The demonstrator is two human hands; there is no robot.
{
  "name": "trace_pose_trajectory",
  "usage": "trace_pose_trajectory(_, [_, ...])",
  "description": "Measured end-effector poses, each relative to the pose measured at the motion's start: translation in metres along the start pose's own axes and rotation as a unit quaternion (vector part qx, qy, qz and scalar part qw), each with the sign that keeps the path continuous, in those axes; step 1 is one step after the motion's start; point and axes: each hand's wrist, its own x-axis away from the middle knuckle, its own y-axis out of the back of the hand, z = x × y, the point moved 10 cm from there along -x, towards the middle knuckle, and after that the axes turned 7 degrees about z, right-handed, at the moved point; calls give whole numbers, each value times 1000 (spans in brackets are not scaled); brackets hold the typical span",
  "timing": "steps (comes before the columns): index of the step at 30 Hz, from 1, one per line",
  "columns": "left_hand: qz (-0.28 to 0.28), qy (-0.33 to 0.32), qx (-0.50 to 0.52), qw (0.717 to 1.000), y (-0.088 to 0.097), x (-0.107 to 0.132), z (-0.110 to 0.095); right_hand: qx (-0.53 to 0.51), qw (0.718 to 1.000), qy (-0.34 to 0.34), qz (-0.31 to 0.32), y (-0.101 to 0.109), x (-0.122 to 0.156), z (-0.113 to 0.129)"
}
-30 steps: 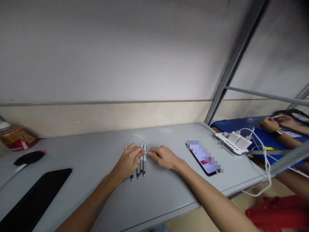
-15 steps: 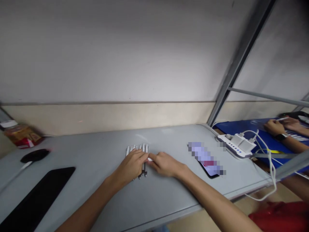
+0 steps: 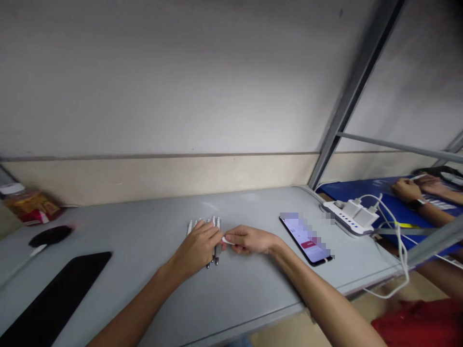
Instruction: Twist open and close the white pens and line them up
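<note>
Several grey-and-white pens [image 3: 216,224] lie side by side on the grey table [image 3: 152,226]. My left hand [image 3: 197,246] rests on top of the row, fingers curled over the pens. My right hand [image 3: 249,239] is just to the right of them, its thumb and fingers pinched on a small white piece [image 3: 227,239] at the row's right edge. The two hands nearly touch at that spot.
A lit phone [image 3: 306,237] lies right of my hands, a white power strip [image 3: 349,215] with chargers and cables beyond it. A black pad [image 3: 54,299] and a black mouse [image 3: 49,236] are at left, a snack packet [image 3: 31,206] behind. Another person's hands [image 3: 412,189] work at far right.
My left hand has slid down over the pens, baring their white tops. My right hand has turned and now pinches the small white piece at the row's edge.
</note>
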Motion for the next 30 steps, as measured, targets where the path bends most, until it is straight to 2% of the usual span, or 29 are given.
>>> trace_pose_trajectory(3, [-28,-29,-20,999,6,1,-10,-146,982,-58,109,-21,5,-10])
trace_pose_trajectory(4, [-28,-34,-24,999,7,1,-12,-176,973,-68,130,-25,7,-10])
trace_pose_trajectory(6, [-18,-35,-33,999,5,2,-11,-203,967,-73,134,-25,8,-9])
trace_pose_trajectory(8, [2,-18,-44,999,0,1,-5,-184,977,-62,87,-14,5,-9])
trace_pose_trajectory(10, [21,9,-55,998,-6,1,1,-129,991,-42,-5,7,3,-9])
trace_pose_trajectory(12, [28,39,-61,997,-9,0,8,-84,991,-15,-105,31,6,-8])
trace_pose_trajectory(15, [21,82,-59,995,-7,-2,15,-103,969,40,-220,57,13,-5])
trace_pose_trajectory(19, [24,100,2,995,-5,-1,18,-226,905,139,-333,81,26,0])
trace_pose_trajectory(21, [36,92,56,994,-6,-1,16,-294,871,175,-352,85,30,0])
trace_pose_trajectory(24, [50,88,111,989,-10,0,15,-356,843,207,-347,87,32,-1])
trace_pose_trajectory(30, [76,100,132,983,-19,6,26,-393,828,243,-319,89,32,-2])
